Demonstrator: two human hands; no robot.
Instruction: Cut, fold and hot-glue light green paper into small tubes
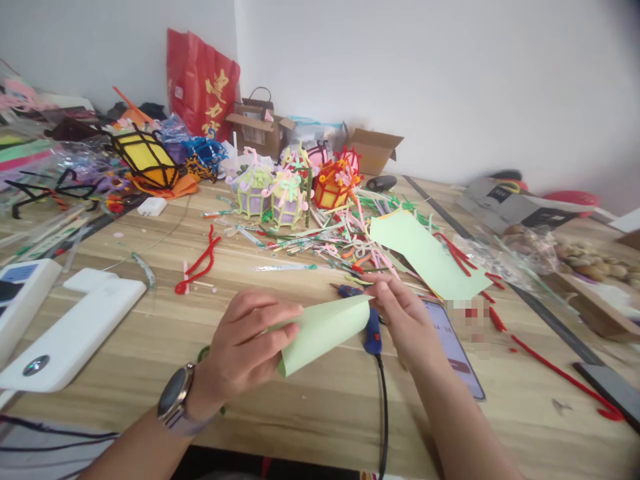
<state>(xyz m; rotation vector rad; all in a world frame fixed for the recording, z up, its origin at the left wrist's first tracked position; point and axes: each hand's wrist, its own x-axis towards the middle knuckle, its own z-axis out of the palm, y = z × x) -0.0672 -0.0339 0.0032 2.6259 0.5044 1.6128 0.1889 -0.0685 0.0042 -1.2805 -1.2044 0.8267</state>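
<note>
Both hands hold one curled sheet of light green paper (325,330) just above the wooden table (165,320). My left hand (250,340), with a watch on its wrist, grips the sheet's near left part, fingers closed over it. My right hand (405,317) pinches the sheet's far right corner. Under the paper lies a blue glue gun (371,333) with a black cord running toward me. A phone (453,347) lies flat just right of my right hand.
A second green sheet (425,257) lies behind my right hand. Several small pipe-cleaner lanterns (287,190) and scattered pipe-cleaner scraps fill the table's middle. White devices (75,333) sit at the left, a red pipe cleaner (200,263) nearby, cardboard boxes and a red bag (200,83) against the wall.
</note>
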